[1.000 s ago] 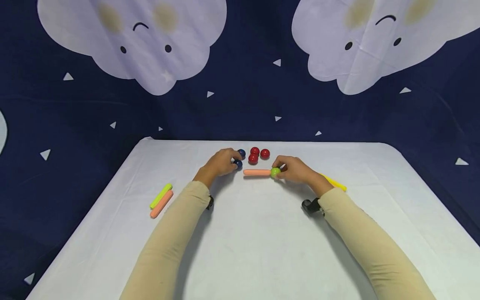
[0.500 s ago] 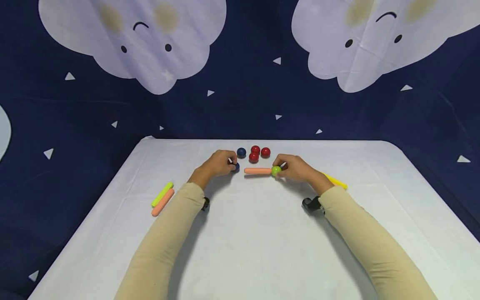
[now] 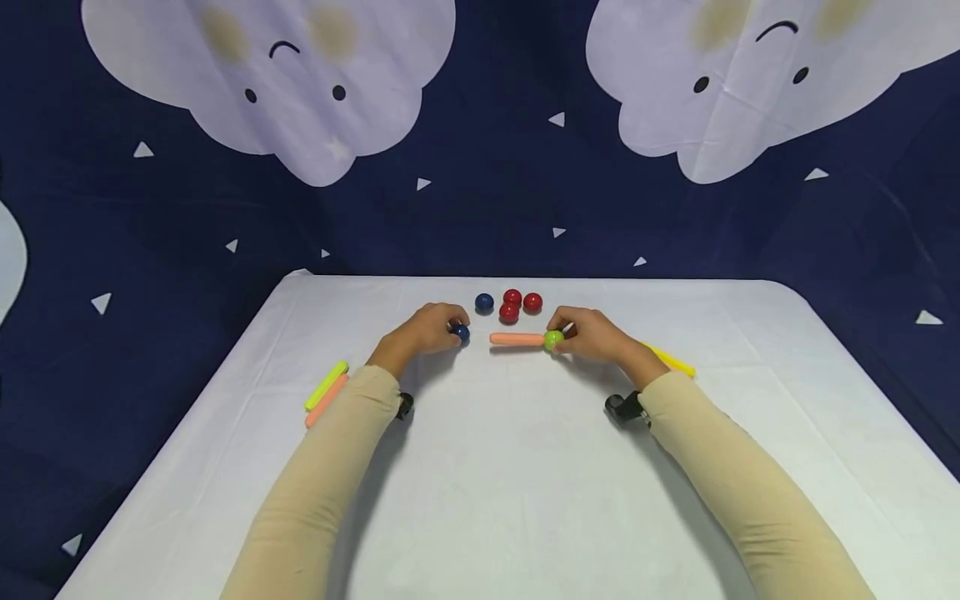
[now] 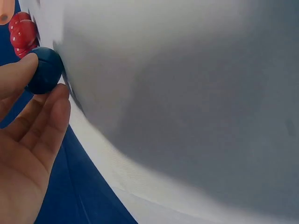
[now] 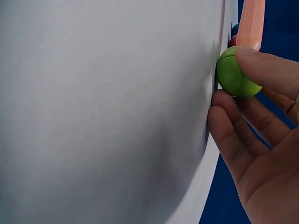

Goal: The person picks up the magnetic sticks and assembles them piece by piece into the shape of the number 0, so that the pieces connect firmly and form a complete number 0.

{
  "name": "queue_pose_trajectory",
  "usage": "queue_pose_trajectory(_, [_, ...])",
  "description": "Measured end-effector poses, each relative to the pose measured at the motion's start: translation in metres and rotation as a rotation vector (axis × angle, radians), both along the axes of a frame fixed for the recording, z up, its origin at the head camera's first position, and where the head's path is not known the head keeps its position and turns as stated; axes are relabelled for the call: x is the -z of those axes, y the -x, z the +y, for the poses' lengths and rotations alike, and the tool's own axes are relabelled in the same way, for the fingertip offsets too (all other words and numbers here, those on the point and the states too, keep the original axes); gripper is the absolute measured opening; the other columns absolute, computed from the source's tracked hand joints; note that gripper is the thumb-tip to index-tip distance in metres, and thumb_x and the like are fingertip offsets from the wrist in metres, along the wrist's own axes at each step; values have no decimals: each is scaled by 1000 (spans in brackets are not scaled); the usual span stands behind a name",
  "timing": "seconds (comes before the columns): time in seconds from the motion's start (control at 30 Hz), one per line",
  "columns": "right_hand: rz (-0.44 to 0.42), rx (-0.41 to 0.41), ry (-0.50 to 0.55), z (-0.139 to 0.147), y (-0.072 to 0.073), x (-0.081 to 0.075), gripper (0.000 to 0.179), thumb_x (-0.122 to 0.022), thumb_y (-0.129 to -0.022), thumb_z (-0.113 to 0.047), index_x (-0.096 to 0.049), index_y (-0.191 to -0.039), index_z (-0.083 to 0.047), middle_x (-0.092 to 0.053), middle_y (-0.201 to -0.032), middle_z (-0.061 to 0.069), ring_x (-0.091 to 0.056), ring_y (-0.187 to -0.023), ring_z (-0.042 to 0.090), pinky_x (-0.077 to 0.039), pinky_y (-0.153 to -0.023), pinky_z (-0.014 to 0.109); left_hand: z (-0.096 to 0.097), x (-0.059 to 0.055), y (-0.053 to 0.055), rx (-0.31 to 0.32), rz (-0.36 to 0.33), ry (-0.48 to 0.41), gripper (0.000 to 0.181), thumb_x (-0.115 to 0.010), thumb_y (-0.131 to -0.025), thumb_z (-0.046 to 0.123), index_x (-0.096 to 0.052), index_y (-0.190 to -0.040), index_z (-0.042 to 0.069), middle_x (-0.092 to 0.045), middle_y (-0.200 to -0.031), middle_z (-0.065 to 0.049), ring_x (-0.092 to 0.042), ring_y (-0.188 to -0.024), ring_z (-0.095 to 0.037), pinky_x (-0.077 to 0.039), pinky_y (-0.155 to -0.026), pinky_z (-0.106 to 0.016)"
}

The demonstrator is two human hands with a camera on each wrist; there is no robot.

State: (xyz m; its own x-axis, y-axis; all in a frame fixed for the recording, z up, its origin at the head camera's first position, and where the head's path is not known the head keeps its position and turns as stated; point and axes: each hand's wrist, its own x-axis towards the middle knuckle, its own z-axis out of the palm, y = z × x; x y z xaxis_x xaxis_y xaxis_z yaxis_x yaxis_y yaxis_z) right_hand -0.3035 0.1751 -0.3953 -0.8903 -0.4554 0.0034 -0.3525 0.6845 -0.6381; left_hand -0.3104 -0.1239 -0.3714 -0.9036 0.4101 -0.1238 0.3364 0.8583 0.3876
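Observation:
My left hand (image 3: 427,329) pinches a dark blue ball (image 3: 461,335) between thumb and fingers; the left wrist view shows the ball (image 4: 46,72) up close, with a seam line. Opposite it, my right hand (image 3: 596,336) pinches a green ball (image 3: 553,340) at the right end of a peach-coloured stick (image 3: 516,339). The stick points left toward the blue ball, with a gap between them. In the right wrist view the thumb lies over the green ball (image 5: 233,79) where the stick (image 5: 251,23) meets it, so the joint is partly hidden.
Behind the hands sit another blue ball (image 3: 484,303) and three red balls (image 3: 509,313). A yellow-green stick (image 3: 327,385) and a second peach stick (image 3: 325,404) lie at left, the latter partly behind the sleeve. A yellow stick (image 3: 672,360) lies behind my right wrist on the white-covered table (image 3: 525,500).
My left hand has drawn one blue ball left and slightly nearer, away from the other blue ball. The right hand with the green ball and stick has stayed nearly still.

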Motion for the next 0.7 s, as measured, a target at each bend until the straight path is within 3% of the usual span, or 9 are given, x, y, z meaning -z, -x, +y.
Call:
queue_pose_trajectory(0.33, [1, 10, -16, -1, 0, -4, 20, -73, -86, -6, -65, -105, -9, -70, -114, 15, -67, -100, 27, -55, -80, 34, -4, 7, 1, -24, -6, -130, 35, -69, -85, 8, -65, -119, 6, -69, -122, -15, -66, -111, -28, -47, -103, -41])
queue_pose_trajectory(0.7, [0, 30, -9, 1, 0, -4, 21, -73, -87, -7, -66, -106, -8, -69, -113, 15, -67, -101, 28, -55, -79, 32, -2, 10, -1, -17, -12, -203, 34, -71, -84, 6, -66, -118, 4, -70, -120, -18, -69, -108, -29, -50, -100, -40])
